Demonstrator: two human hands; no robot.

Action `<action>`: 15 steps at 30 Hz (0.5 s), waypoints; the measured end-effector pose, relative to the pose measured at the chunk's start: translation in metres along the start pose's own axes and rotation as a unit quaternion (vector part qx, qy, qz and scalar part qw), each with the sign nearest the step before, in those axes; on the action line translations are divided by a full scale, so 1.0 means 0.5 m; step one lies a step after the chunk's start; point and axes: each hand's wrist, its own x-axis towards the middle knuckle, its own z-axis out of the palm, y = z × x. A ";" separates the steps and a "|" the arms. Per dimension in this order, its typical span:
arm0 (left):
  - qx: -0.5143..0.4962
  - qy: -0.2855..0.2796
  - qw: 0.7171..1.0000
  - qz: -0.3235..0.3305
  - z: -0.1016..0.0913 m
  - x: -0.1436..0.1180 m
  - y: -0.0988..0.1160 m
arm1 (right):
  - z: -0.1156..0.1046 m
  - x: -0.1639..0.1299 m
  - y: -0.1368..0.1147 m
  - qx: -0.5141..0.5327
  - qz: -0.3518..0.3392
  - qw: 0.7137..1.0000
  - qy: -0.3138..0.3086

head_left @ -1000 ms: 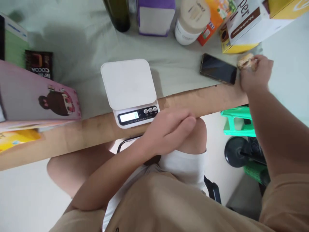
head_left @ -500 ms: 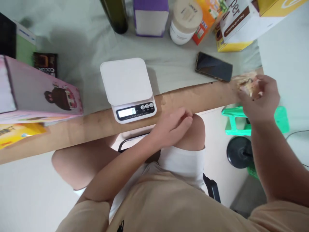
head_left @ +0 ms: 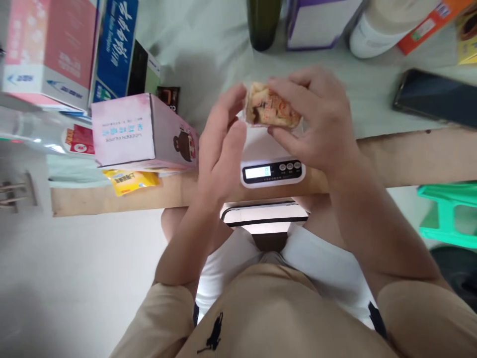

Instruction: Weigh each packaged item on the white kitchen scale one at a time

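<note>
I have the snack (head_left: 272, 108), a small wrapped piece in clear film, pinched in my right hand (head_left: 313, 124), fingers closed around its right end and thumb underneath. My left hand (head_left: 221, 144) is open, fingers straight, with the fingertips just touching the snack's left end; it is not gripping anything.

The snack is held in the air directly above the scale (head_left: 272, 166), which sits at the near edge of the surface (head_left: 410, 154), roughly at the middle of that edge. The hands hide most of the platform, so I cannot see whether anything lies on it. The display is lit and shows what looks like a single digit, which I read as nothing resting there.

So I judge the work about halfway: the snack is in hand and lined up over the scale, but not set down, and no reading for it shows.

Around it: a pink box (head_left: 141, 129) lies on its side toward the left edge with a yellow packet (head_left: 130, 180) beneath it, a phone (head_left: 436, 97) lies toward the right edge, and a dark bottle (head_left: 264, 22) stands at the far edge.
</note>
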 end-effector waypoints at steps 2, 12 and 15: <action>-0.018 0.008 1.000 -0.024 -0.012 -0.021 -0.006 | 0.008 0.004 0.004 -0.015 -0.008 0.999 -0.038; -0.010 -0.011 1.000 -0.024 -0.014 -0.036 -0.087 | 0.033 -0.020 0.045 0.026 0.021 0.998 -0.047; 0.026 0.000 0.999 -0.025 -0.018 -0.036 -0.082 | 0.024 -0.023 0.049 0.001 -0.018 0.999 -0.050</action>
